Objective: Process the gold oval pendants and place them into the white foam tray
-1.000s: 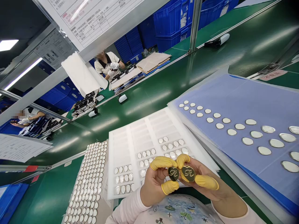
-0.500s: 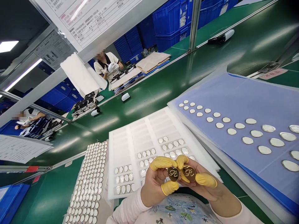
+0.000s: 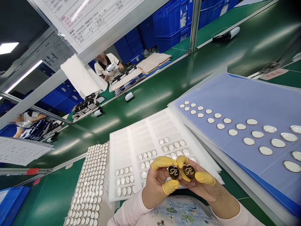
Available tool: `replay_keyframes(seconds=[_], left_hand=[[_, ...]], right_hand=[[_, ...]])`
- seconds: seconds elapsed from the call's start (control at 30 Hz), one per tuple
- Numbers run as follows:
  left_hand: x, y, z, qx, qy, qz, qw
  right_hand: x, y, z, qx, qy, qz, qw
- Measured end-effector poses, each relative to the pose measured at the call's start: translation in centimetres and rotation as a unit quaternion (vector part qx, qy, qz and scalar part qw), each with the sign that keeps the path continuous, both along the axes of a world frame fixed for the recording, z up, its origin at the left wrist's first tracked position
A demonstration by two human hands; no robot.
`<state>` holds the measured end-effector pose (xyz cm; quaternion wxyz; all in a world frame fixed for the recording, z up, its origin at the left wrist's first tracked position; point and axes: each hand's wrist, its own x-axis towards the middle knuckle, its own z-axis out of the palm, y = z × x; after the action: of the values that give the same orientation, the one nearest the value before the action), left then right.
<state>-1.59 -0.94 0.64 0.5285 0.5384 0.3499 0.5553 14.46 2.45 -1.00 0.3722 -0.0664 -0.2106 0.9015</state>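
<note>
Two round dark discs, each with a gold letter R and a gold edge, are held side by side in front of my chest. My left hand (image 3: 160, 177), in yellow finger cots, pinches the left disc (image 3: 173, 172) between thumb and fingertips. Yellow cots also cover fingers of my right hand (image 3: 202, 180), which grips the right disc (image 3: 188, 171) at its edge. Both hands are closed and close together, over the near edge of a white foam tray (image 3: 119, 141) with rows of white oval pieces (image 3: 125, 180).
Left of the tray lies a board crowded with white ovals (image 3: 91, 175). To the right, a blue-purple sheet (image 3: 235, 94) carries more ovals. Beyond runs a green conveyor belt (image 3: 150, 103) with small black-and-white items (image 3: 129, 96). Co-workers (image 3: 109, 67) sit across it.
Both discs have tilted slightly and look darker, with the right hand shifted a little left and up. Items on the belt have moved slightly right.
</note>
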Motion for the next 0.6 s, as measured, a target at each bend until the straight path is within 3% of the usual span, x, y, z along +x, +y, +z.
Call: replay_keyframes(seconds=[0.6], left_hand=[[-0.05, 0.27, 0.17, 0.003, -0.06, -0.032, 0.998]], right_hand=[[-0.31, 0.18, -0.33, -0.025, -0.015, -0.017, 0.999]])
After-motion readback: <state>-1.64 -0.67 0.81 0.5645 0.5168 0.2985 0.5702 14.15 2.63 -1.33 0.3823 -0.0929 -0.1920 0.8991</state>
